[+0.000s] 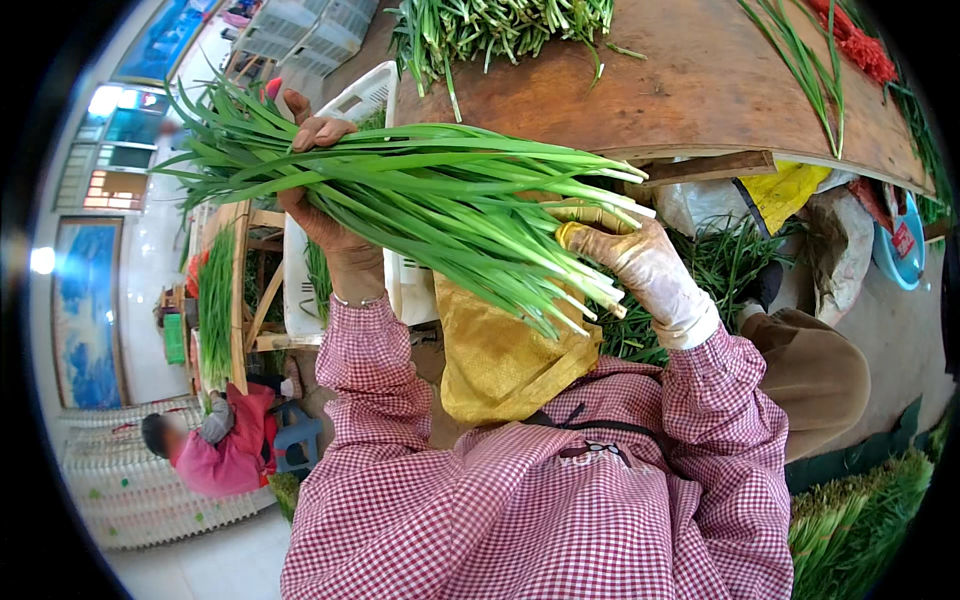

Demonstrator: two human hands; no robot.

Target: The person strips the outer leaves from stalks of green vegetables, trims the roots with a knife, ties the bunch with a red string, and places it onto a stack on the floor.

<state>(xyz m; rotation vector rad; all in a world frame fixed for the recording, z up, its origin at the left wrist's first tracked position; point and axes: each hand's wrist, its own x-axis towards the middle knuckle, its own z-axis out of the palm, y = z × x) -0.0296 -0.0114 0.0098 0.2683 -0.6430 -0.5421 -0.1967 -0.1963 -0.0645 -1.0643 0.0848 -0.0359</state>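
Note:
A thick bunch of garlic chives lies across both my hands above my lap, green leaf tips to the left and pale cut ends to the right. My left hand, bare, wraps round the leafy part, its fingers curling over the top. Near the stem ends, my right hand, in a whitish glove with yellow fingers, holds the stalks from the right side. Part of its fingers is hidden behind the stems. Below the bunch, a yellow cloth or sack hangs over my front.
A wooden table ahead carries a chive pile and a red mesh bundle. A white crate stands at left, loose greens and a blue basin at right. Far left sits a co-worker in pink.

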